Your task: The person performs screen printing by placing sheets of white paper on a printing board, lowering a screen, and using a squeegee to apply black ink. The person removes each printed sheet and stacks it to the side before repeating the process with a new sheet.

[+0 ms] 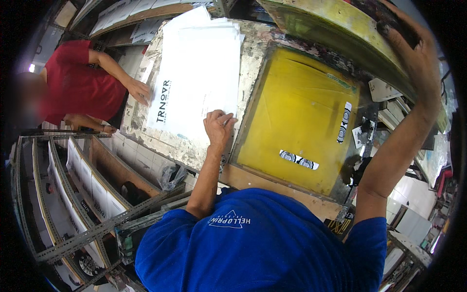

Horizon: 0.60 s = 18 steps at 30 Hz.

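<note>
My left hand (219, 129) rests at the near right edge of a stack of white printed sheets (209, 63), fingers curled and pressed together at the sheet's edge. Bold black lettering runs along the top sheet's left side. With my raised right hand (413, 53) I grip the edge of a tilted-up yellowish frame (331, 29), thumb on the near side; my other fingertips are partly out of view. Between my arms lies a flat yellow panel (296, 112) with a dark border. Two white strips with black round patterns show on it, one strip (299, 159) near, another strip (344, 121) at the right.
At the left a person in a red shirt (82, 82) holds one hand (139, 91) by the stack's left edge. A metal rack (82, 243) with slanted shelves stands at the lower left. Stained worktable (189, 151) lies under the sheets. Boxes and clutter (389, 107) fill the right.
</note>
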### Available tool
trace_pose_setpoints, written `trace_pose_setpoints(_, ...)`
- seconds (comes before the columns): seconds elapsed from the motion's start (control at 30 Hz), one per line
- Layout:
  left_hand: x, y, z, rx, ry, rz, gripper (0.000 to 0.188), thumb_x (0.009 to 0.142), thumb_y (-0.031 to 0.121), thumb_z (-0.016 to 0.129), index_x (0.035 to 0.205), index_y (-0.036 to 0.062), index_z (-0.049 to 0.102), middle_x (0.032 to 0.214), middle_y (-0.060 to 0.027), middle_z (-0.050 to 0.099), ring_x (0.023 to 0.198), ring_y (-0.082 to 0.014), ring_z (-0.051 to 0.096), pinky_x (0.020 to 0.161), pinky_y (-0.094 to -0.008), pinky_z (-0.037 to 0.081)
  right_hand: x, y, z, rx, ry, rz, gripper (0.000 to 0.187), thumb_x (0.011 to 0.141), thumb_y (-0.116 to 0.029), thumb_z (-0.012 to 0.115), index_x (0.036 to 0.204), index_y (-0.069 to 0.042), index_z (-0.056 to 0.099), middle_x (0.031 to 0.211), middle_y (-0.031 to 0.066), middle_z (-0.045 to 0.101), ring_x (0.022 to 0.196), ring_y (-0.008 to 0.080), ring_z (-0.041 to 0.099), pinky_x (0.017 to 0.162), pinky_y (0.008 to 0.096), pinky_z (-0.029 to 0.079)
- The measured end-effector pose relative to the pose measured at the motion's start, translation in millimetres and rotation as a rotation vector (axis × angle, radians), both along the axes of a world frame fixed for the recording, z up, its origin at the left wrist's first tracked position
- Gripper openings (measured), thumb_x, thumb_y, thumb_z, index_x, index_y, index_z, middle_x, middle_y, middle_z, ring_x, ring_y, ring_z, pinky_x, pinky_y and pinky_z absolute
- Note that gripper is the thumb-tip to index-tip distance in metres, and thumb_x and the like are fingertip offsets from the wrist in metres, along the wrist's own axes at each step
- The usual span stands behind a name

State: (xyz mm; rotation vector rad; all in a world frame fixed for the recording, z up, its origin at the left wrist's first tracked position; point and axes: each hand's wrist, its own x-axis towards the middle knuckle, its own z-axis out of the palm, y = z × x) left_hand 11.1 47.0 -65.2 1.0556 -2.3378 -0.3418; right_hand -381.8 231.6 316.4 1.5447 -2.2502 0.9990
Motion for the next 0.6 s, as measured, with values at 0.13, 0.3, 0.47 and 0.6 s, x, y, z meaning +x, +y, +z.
trace_pose_setpoints(0.13, 3.0, -12.9, -10.1, 0.01, 0.129, 0.07, 0.016, 0.075, 0.021, 0.088, 0.086, 0.0128, 0.079, 0.096, -0.0061, 0.069, 0.095, -0.0274, 0.061, 0.078, -0.0418, 0.047, 64.6, -24.1, 15.7, -0.073, 0.057, 0.222, 0.048, 0.084, -0.026, 0.081, 0.115, 0.009, 0.071, 0.094, 0.0107, 0.075, 0.082, 0.015, 0.066, 0.077, 0.0286, 0.054)
trace_pose_setpoints(0.3, -3.5, -39.7, 12.3, 0.458, 0.41, 0.177, 0.011, 0.078, 0.011, 0.08, 0.081, 0.0013, 0.076, 0.093, -0.0097, 0.072, 0.094, -0.0275, 0.062, 0.087, -0.0391, 0.047, 68.9, -22.4, 19.6, -0.037, 0.08, 0.188, 0.047, 0.082, -0.025, 0.08, 0.115, 0.007, 0.072, 0.092, 0.0089, 0.075, 0.079, 0.0146, 0.066, 0.074, 0.0283, 0.053)
trace_pose_setpoints(0.47, -9.6, -40.7, 31.8, 0.744, 0.394, 0.26, 0.014, 0.079, 0.009, 0.078, 0.082, -0.004, 0.073, 0.085, -0.012, 0.073, 0.084, -0.0255, 0.067, 0.081, -0.0348, 0.05, 64.4, -18.3, 17.2, -0.052, 0.117, 0.158, 0.044, 0.082, -0.026, 0.079, 0.113, 0.006, 0.073, 0.09, 0.0077, 0.075, 0.076, 0.0139, 0.066, 0.072, 0.0286, 0.054)
trace_pose_setpoints(0.6, -13.3, -47.1, 57.3, 0.082, 0.521, 0.24, 0.009, 0.08, 0.007, 0.078, 0.076, 0.0028, 0.071, 0.096, -0.0093, 0.071, 0.096, -0.0286, 0.061, 0.085, -0.041, 0.046, 68.5, -19.0, 21.6, -0.009, 0.044, 0.164, 0.041, 0.082, -0.025, 0.078, 0.111, 0.005, 0.074, 0.091, 0.008, 0.076, 0.075, 0.0148, 0.068, 0.073, 0.0289, 0.055)
